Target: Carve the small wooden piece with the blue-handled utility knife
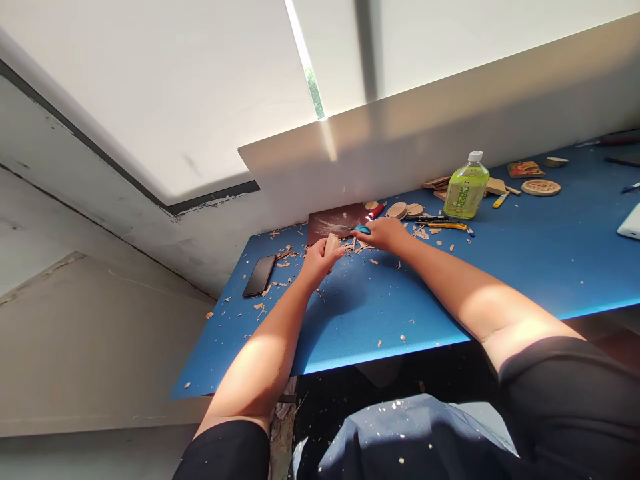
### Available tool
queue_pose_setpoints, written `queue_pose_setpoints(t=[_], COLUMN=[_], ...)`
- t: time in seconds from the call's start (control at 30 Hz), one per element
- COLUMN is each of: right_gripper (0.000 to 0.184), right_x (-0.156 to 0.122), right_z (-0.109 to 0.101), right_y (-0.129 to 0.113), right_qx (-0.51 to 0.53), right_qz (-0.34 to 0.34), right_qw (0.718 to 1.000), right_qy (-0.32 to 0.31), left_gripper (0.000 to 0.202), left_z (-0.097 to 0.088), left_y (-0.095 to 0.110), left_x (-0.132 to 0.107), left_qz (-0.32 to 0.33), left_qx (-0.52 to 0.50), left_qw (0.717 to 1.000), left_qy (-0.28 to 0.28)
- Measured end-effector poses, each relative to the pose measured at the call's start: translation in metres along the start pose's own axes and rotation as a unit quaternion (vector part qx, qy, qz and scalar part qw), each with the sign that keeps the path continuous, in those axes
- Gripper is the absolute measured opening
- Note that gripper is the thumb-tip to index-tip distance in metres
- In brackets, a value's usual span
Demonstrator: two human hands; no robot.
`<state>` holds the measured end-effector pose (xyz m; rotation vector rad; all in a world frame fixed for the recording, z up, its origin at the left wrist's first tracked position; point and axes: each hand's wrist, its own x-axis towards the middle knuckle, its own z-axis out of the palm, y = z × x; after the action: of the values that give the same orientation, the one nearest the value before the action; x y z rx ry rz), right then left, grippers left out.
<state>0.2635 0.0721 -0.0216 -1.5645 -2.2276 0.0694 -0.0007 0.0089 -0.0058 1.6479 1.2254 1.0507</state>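
Two hands close at the table edge [280,229], left hand [316,263] gripping wood [331,243], right hand [383,233] a knife [363,230].

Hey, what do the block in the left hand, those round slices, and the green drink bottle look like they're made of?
The block in the left hand looks like pale, unfinished wood, and matching shavings lie nearby. The round slices look like bare sawn wood. The bottle looks like glossy clear plastic, with green liquid showing through.
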Motion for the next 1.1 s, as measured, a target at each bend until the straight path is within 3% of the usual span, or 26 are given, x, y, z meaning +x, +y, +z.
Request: queue_pose_setpoints(t=[0.13, 0.33, 0.53, 0.73, 0.9, 1.1], right_gripper=[0.091, 0.09, 0.084, 0.076, 0.064, 0.043], right_x=[0.002, -0.003, -0.007, -0.007, -0.006, -0.005], right_z=[-0.009, -0.004, 0.003, 0.002, 0.008, 0.015], right_y=[0.012, -0.01, -0.011, -0.011, -0.005, 0.002], right_qx=[0.004, 0.053, 0.078, 0.123, 0.125, 0.106], right_qz=[0.048, -0.021, -0.027, -0.042, -0.077, -0.02], right_qw=[0.999, 0.998, 0.997, 0.992, 0.989, 0.994], right_qy=[0.008, -0.004, -0.003, -0.008, -0.004, 0.02], left_gripper=[0.062, 0.066, 0.063, 0.066, 0.06, 0.083], left_z=[-0.011, -0.014, -0.009, -0.01, -0.011, -0.015], left_y=[0.002, 0.0, 0.001, 0.008, 0.011, 0.004], left_x=[0.002, -0.004, -0.005, -0.01, -0.013, -0.008], left_qz=[-0.006, 0.039, 0.013, -0.008, -0.023, -0.068], left_qx=[-0.066, -0.106, -0.191, -0.285, -0.372, -0.417], left_qw=[0.998, 0.99, 0.972, 0.947, 0.91, 0.887], left_qy=[0.004, -0.083, -0.135, -0.147, -0.182, -0.184])
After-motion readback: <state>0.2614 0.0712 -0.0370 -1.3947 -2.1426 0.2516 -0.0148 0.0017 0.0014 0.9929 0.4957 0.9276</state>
